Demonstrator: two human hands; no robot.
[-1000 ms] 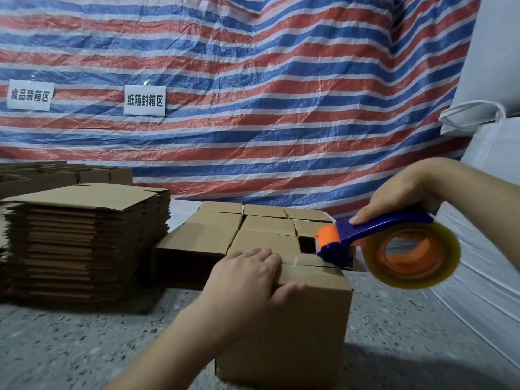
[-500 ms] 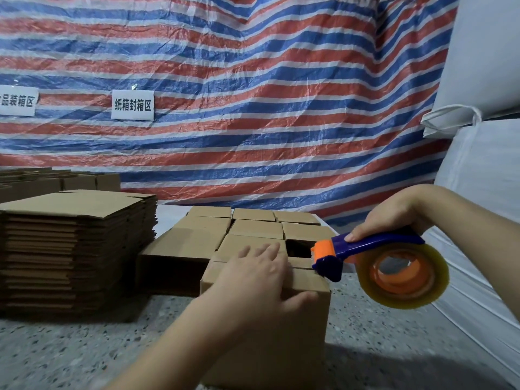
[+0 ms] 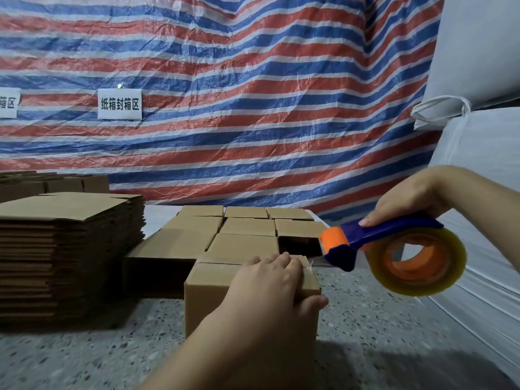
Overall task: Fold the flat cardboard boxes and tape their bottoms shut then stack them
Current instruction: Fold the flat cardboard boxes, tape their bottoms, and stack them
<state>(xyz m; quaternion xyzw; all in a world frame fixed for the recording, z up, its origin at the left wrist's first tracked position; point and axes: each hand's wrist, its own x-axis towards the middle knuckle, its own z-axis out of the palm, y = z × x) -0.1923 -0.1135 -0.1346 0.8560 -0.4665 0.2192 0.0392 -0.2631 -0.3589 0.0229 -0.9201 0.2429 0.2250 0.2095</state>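
white sign (image 3: 119,104) on striped tarp (image 3: 253,108) | 纸箱封箱区

My left hand (image 3: 270,280) covers most of the top of the box (image 3: 208,302) under it, so I cannot see the seam there. My right hand (image 3: 408,198) hides the back of the tape dispenser (image 3: 394,249) handle. Left of my hands, a wall sign (image 3: 7,104) is cut off by the edge.

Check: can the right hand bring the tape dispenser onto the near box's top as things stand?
Probably yes. The right hand holds the tape dispenser beside the box; nothing lies between, though the left hand covers much of the top.
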